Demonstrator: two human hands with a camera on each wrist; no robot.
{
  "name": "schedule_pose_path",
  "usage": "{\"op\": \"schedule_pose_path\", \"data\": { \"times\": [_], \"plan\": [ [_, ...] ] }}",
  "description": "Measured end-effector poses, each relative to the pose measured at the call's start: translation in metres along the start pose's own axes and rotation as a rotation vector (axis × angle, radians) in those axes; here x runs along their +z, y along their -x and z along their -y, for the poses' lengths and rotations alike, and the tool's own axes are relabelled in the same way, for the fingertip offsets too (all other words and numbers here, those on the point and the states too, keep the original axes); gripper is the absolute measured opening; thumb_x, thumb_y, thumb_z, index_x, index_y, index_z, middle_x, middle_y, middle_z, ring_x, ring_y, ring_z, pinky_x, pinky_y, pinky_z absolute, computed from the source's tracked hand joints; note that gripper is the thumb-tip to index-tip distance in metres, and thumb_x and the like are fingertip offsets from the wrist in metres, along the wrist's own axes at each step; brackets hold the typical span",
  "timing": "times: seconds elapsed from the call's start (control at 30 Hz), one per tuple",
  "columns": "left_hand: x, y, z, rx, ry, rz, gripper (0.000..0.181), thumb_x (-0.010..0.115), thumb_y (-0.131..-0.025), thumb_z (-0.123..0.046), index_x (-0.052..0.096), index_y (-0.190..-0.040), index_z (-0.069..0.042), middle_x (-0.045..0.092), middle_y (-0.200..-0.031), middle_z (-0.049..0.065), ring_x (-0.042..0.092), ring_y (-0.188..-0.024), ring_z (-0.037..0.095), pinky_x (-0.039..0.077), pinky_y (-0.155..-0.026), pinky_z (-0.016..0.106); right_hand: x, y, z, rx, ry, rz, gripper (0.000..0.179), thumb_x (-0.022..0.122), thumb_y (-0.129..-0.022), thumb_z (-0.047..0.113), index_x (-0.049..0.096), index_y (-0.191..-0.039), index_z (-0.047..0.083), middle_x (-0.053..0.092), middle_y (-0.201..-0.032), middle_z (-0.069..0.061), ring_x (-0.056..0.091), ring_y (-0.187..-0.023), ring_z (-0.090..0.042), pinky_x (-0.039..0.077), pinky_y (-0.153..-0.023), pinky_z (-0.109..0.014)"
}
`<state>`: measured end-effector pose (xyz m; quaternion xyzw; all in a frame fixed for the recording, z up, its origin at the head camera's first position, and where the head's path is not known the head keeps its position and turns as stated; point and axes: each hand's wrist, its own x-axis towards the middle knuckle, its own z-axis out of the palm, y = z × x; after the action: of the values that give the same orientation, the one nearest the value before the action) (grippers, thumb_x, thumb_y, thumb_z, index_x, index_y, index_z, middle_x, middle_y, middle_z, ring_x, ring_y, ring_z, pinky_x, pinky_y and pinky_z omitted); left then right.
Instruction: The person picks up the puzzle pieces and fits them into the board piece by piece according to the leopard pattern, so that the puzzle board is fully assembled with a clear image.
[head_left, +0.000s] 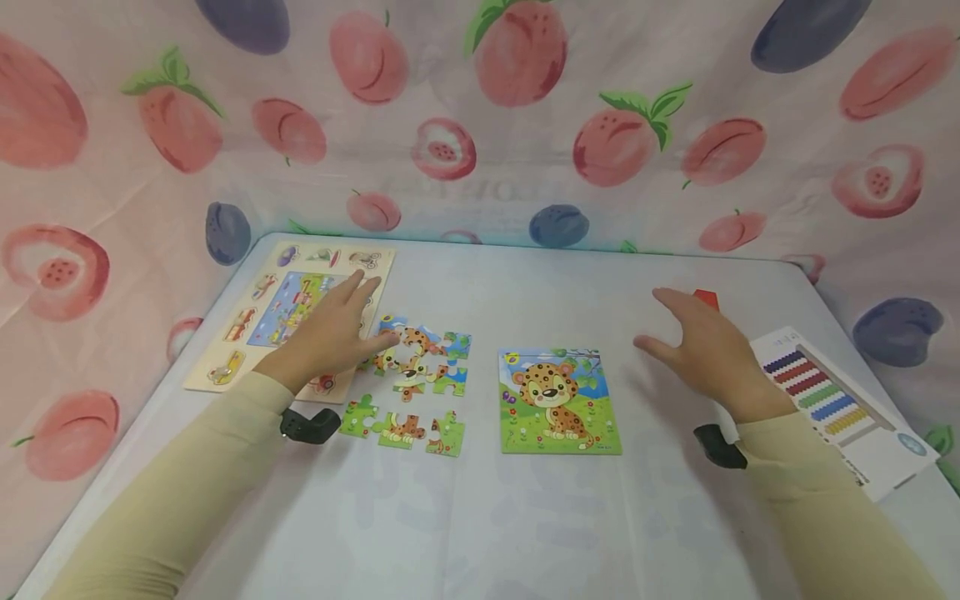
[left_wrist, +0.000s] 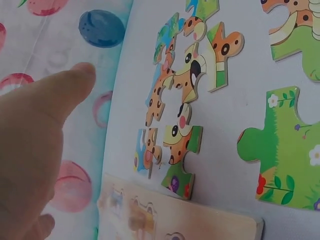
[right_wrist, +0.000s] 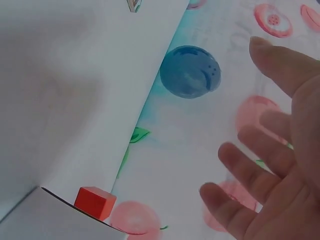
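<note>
My left hand hovers with extended fingers above the left side of the table, over the wooden vehicle board's edge and beside loose puzzle pieces. Those leopard pieces lie in a loose cluster with gaps; several also show in the left wrist view, including a green flowered piece. A square leopard picture lies flat at the table's middle. To its right, my right hand is held in the air, fingers spread, holding nothing. Behind it a red block stands partly hidden in the head view.
The wooden board with vehicle pictures lies at the back left. At the right is a white box printed with rows of coloured beads. A fruit-patterned cloth hangs behind the white table.
</note>
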<state>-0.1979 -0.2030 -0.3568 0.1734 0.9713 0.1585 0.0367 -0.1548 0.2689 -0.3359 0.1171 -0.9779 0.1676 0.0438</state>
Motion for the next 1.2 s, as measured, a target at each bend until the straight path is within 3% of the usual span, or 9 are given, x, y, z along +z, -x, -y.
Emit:
{"op": "schedule_pose_path", "data": {
  "times": [0.2,0.47,0.73,1.07,1.2],
  "plan": [
    [0.003,-0.003,0.001,0.003,0.048,0.0,0.09,0.076,-0.09,-0.038,0.026,-0.156,-0.002,0.025,-0.16,0.023,0.023,-0.145,0.044,0.022,-0.115,0.059,0.004,0.001,0.002,-0.01,-0.027,0.034,0.069,0.077,-0.089,0.025,0.047,-0.145,-0.002,0.048,-0.143,-0.027,0.042,-0.132,-0.047,0.035,-0.105,-0.064],
    [0.005,-0.005,0.002,-0.013,0.158,0.051,0.085,0.078,-0.089,-0.027,0.031,-0.155,-0.001,0.03,-0.158,0.022,0.024,-0.146,0.042,0.022,-0.116,0.055,0.016,0.003,0.003,0.01,-0.106,0.146,0.068,0.075,-0.09,0.025,0.046,-0.148,0.003,0.047,-0.147,-0.023,0.041,-0.136,-0.043,0.036,-0.106,-0.062],
    [0.008,-0.009,0.003,-0.036,0.185,0.086,0.077,0.077,-0.09,-0.023,0.038,-0.154,-0.005,0.042,-0.152,0.021,0.036,-0.14,0.043,0.031,-0.111,0.058,0.026,0.005,0.008,0.033,-0.13,0.237,0.072,0.076,-0.09,0.028,0.044,-0.151,0.007,0.046,-0.149,-0.022,0.042,-0.135,-0.045,0.038,-0.103,-0.063],
    [0.01,-0.014,0.01,-0.091,0.197,0.113,0.062,0.071,-0.095,-0.022,0.046,-0.15,-0.008,0.045,-0.149,0.022,0.04,-0.137,0.041,0.037,-0.106,0.057,0.041,0.01,0.009,0.043,-0.168,0.295,0.065,0.075,-0.09,0.03,0.051,-0.146,0.009,0.056,-0.137,-0.022,0.051,-0.123,-0.045,0.045,-0.095,-0.062],
    [0.012,-0.018,0.012,-0.096,0.198,0.134,0.058,0.07,-0.096,-0.023,0.049,-0.148,-0.01,0.046,-0.149,0.021,0.039,-0.137,0.04,0.035,-0.108,0.057,0.047,0.01,0.01,0.049,-0.167,0.308,0.063,0.076,-0.089,0.027,0.053,-0.145,0.009,0.057,-0.136,-0.021,0.05,-0.125,-0.044,0.044,-0.097,-0.062]
  ]
}}
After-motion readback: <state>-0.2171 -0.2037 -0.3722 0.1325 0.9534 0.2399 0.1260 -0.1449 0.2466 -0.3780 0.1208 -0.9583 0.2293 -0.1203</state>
